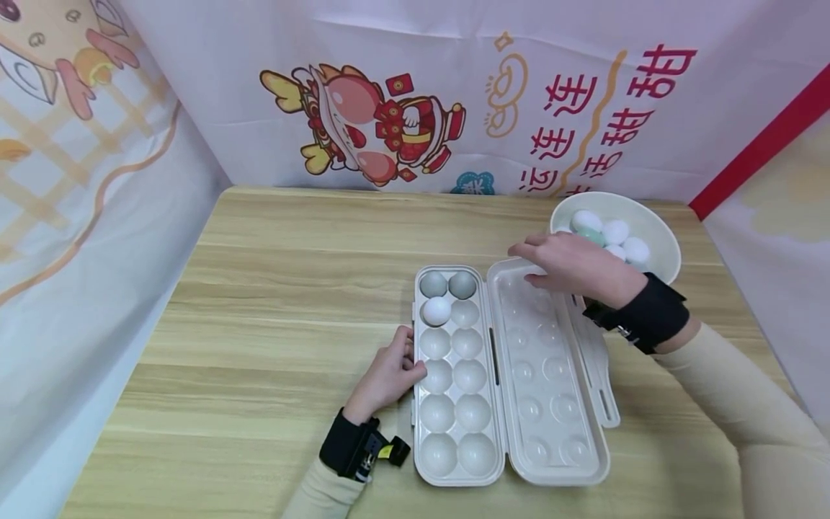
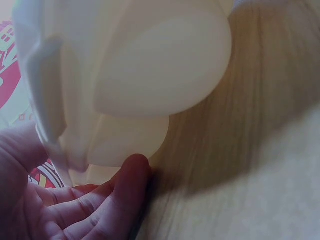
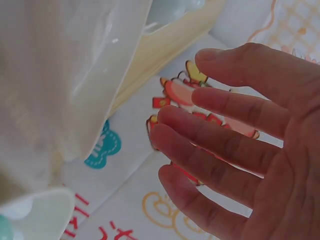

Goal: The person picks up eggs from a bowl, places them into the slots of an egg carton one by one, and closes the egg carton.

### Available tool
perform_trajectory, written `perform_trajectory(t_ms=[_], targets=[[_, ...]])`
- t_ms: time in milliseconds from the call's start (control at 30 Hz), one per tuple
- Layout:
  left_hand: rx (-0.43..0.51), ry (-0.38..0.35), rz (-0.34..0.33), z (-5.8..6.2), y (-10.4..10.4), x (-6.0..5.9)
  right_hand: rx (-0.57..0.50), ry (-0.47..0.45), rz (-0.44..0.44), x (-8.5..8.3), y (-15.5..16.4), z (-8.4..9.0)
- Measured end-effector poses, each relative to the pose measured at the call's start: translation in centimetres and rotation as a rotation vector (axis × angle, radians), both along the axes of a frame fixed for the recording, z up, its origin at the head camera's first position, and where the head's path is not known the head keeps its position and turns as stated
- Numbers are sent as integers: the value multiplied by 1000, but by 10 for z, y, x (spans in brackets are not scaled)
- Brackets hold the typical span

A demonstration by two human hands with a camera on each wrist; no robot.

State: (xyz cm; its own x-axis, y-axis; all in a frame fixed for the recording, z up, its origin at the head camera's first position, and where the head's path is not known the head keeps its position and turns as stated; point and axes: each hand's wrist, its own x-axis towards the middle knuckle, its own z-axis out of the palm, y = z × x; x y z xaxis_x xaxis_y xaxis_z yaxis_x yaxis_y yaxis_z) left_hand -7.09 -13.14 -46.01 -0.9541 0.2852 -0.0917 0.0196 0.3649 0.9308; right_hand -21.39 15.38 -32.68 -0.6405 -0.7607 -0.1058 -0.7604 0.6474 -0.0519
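Runs widest across the table [image 1: 259, 324] left of the carton [image 1: 472, 412], as far as the cloth [image 1: 389, 36] at the back. Meets the left hand [image 1: 387, 371] along the carton's left edge, with its sleeve [image 1: 327, 490] barring the near-left approach. Lies open from above over the four nearest rows of cups; is obstructed at the far end by three eggs [image 1: 437, 311]. Tightens beside the bowl [image 1: 658, 231] and the lid's [image 1: 541, 346] far end, under the right hand [image 1: 570, 263]. Widens right of the lid, below the right forearm [image 1: 720, 389].
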Motion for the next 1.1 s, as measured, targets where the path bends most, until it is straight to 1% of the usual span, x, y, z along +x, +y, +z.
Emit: perform_trajectory(t_ms=[200,333,433,633,733,800,833,1000,1033,1100], targets=[[17,-11,4,-1,0,1,16,-8,-76,-1,15,1],[28,-14,9,1,0,1,19,2,-89,-4,22,1],[39,-14,9,1,0,2,7,-10,-112,-6,28,0],[44,-14,11,0,0,2,23,-90,-253,-10,38,0],[30,-15,15,2,1,2,25,-113,-280,-11,43,0],[23,-17,15,6,1,2,19,-114,-277,-12,46,-1],[22,-18,13,9,2,3,13,-115,-276,-12,48,-1],[28,-20,-6,35,3,7,6,-106,-259,-14,57,-3],[26,-21,-10,39,3,7,5,-111,-262,-15,58,-4],[22,-23,-14,44,4,8,10,-121,-267,-16,61,-5]])
